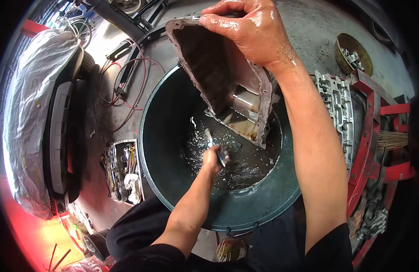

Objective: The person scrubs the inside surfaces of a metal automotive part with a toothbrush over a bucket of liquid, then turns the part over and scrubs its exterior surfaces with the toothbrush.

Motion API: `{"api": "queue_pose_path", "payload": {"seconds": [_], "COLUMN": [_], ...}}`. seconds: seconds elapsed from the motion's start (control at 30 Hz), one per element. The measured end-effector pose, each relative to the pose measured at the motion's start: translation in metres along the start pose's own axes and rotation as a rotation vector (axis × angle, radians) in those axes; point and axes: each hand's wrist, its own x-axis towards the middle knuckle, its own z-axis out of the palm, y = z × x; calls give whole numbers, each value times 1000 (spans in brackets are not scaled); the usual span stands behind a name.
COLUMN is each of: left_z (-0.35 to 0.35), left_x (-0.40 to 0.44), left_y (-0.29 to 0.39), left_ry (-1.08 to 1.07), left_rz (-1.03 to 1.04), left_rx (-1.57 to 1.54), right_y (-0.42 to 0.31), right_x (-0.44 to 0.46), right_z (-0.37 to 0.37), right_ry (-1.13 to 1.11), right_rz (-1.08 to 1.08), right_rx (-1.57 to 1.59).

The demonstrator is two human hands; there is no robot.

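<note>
My right hand (254, 34), wet and shiny, grips the top edge of a metal pan-like casing (266, 97) with a flanged rim and bolt holes. The casing is tilted over a large round dark-green tub (157, 190), its hollow side facing left and its inside stained brown. Lower down, inside the tub, my left hand (211, 159) is closed round a slim tool (209, 137) with a pale end, blurred by motion. Dark, splashing liquid (245, 174) lies in the tub beneath both.
An open box of tools (123, 170) and a plastic-covered car part (37, 122) are on the left. Red hoses (128, 106) lie behind. At right are a metal engine part (338, 109), a red metal frame (368, 136) and a round bin (361, 50) with metal parts.
</note>
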Motion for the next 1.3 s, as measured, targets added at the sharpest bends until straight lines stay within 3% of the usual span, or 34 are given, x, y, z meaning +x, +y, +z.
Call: {"api": "queue_pose_path", "payload": {"seconds": [0.03, 0.1, 0.13, 0.17, 0.2, 0.23, 0.27, 0.3, 0.37, 0.43, 0.5, 0.57, 0.63, 0.67, 0.7, 0.77, 0.8, 0.83, 0.93, 0.97, 1.03, 1.1, 1.17, 1.23, 1.3], "left_z": [20, 66, 80, 77, 96, 109, 127, 135, 137, 108, 132, 156, 169, 174, 158, 143, 141, 144, 189, 181, 138, 96, 37, -30, -68], "left_x": [-16, -78, -97, -88, -112, -123, -131, -131, -102, -52, -80, -98, -97, -102, -69, -52, -53, -48, -89, -71, -13, 1, -16, -7, 0], "left_y": [11, 56, 80, 98, 121, 146, 167, 180, 173, 140, 126, 148, 163, 168, 163, 147, 148, 158, 162, 154, 130, 101, 85, 85, 94], "left_ry": [-21, -149, -83, 54, 138, 235, 456, 489, 586, 460, 480, 529, 493, 442, 435, 441, 398, 364, 422, 492, 428, 351, 315, 403, 604], "left_rz": [163, 287, 540, 953, 1242, 1355, 1271, 1447, 1431, 1097, 920, 1138, 1147, 1188, 950, 836, 966, 866, 1102, 1156, 963, 566, 615, 738, 796], "left_rx": [98, 301, 731, 1132, 1265, 1348, 1490, 1616, 1659, 1863, 1734, 1510, 1392, 1266, 1335, 1648, 1578, 1420, 1049, 1138, 1437, 1418, 1648, 1692, 1585], "right_y": [-1, -5, -4, -4, -4, -4, -5, -4, -1, 2, 5, 4, -2, -2, -3, -23, -16, -8, -16, -23, -10, -5, 3, -1, 6], "right_x": [0, -5, -8, -11, -14, -16, -17, -17, -15, -6, -2, -3, -4, -4, 0, 0, -2, -3, -4, -1, 11, 9, 10, 7, 12], "right_z": [0, 0, -3, -6, -8, -10, -13, -15, -16, -14, -17, -18, -14, -7, -4, -5, 2, 9, 9, 5, 11, 8, 6, 1, 2], "right_ry": [-5, 16, 23, 30, 36, 39, 51, 65, 79, 92, 112, 100, 22, 3, -7, -71, -54, -41, -81, -112, -77, -54, -80, -58, -90], "right_rz": [56, 77, 25, -25, -10, -3, -3, -7, 0, 142, 58, -17, 119, 120, 106, 98, 24, -52, 38, 76, 36, 37, 145, 7, 106], "right_rx": [27, 17, -9, -38, -3, -4, -24, -43, -65, 71, -70, -136, 55, 4, -54, -60, -23, 12, 4, 1, -43, -7, 136, 59, 141]}}
